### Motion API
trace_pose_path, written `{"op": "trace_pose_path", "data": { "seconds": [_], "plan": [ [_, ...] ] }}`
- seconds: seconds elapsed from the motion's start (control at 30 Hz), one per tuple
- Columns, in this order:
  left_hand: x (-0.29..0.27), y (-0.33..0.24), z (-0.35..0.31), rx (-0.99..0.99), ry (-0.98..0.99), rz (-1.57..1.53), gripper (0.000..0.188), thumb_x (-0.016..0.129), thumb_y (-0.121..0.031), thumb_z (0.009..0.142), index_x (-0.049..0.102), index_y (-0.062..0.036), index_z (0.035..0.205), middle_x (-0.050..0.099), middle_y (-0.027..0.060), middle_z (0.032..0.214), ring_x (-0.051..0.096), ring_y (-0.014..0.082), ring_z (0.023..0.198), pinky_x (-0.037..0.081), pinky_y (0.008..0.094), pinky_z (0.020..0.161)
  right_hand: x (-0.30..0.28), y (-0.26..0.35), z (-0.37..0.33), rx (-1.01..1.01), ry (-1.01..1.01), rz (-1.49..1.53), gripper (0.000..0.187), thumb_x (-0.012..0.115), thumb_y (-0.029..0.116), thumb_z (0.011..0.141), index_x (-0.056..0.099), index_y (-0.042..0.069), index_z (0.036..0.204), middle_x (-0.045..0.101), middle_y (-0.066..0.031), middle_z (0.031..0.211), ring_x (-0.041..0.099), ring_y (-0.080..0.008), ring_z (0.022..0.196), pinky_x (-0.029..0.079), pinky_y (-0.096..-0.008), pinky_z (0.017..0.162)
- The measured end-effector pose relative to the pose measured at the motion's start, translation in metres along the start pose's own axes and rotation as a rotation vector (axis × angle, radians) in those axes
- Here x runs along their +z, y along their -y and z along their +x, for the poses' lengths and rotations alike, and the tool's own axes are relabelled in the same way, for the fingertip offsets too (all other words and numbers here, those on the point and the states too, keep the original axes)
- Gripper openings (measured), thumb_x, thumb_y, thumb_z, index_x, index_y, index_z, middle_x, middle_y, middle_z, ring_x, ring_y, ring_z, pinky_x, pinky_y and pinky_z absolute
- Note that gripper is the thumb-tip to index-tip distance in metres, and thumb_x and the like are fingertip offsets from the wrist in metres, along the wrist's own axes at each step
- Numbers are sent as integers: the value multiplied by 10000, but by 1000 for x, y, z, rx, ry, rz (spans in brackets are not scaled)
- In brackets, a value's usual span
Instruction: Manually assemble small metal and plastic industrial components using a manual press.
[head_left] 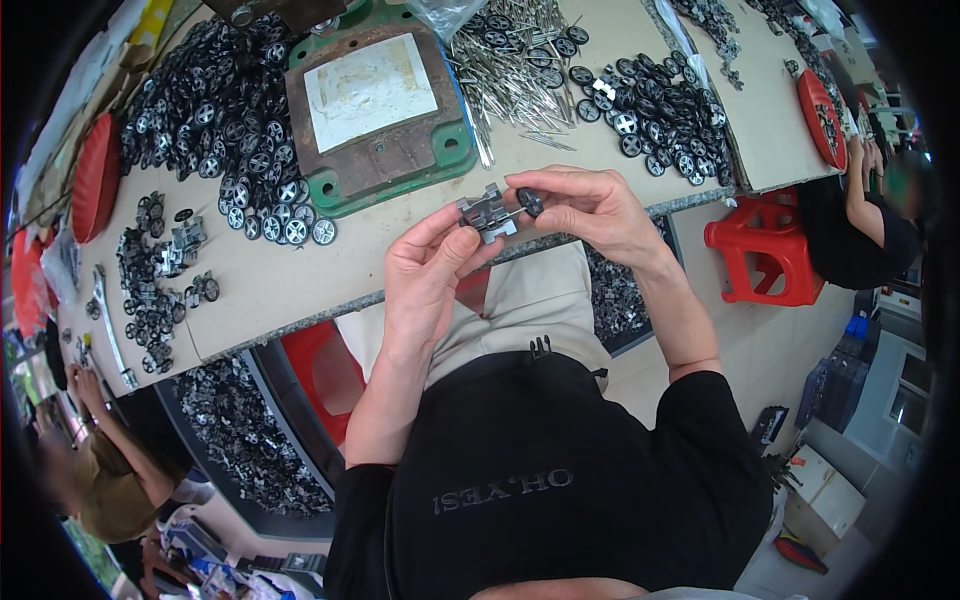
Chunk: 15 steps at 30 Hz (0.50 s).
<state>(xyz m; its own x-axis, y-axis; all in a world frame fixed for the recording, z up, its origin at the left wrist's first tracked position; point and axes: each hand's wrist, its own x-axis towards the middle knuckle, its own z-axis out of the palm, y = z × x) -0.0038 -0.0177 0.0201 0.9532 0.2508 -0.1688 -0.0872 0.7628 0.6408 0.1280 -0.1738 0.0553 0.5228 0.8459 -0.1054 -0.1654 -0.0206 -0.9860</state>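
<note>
Just above the table's near edge, my left hand [432, 262] grips a small grey toy car chassis [487, 214] between thumb and fingers. From the right, my right hand [590, 212] pinches a black toy wheel [530, 202] by its rim. A thin metal axle [514, 212] runs between the wheel and the chassis. How far the axle sits inside the chassis is hidden. Beyond my hands stands a green press base [330, 190] with a pale plate [370, 80] on top.
Heaps of black wheels [190, 110] and more wheels [655, 115] flank a pile of metal axles [510, 90]. Assembled chassis pieces [150, 290] and a wrench [112, 325] lie at left. A bin of grey parts [250, 430] is below. People sit at both sides; a red stool [765, 240] stands right.
</note>
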Motion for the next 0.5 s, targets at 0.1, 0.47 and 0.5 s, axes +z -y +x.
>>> {"op": "trace_pose_path", "data": {
  "seconds": [0.1,0.47,0.5],
  "plan": [
    [0,1,0,-6,-11,0,284,570,-32,857,535,44,1128,605,156,1055,610,201,938,542,342,830,0,1,-1,-18,9,-9,381,559,-65,805,563,19,1176,592,-61,1025,544,-87,863,456,-221,790],
    [-3,4,-3,132,-59,289,333,617,16,813,532,74,1130,640,149,977,638,185,852,517,278,785,11,-2,-2,275,-153,-13,255,647,89,813,638,10,1055,628,-34,850,521,-73,694,431,-198,638],
    [-4,4,-1,132,-58,289,333,617,16,813,532,74,1130,640,149,977,638,185,852,517,278,785,12,-3,0,274,-153,-14,255,647,89,813,638,10,1055,628,-34,850,521,-73,694,431,-198,638]
  ]
}}
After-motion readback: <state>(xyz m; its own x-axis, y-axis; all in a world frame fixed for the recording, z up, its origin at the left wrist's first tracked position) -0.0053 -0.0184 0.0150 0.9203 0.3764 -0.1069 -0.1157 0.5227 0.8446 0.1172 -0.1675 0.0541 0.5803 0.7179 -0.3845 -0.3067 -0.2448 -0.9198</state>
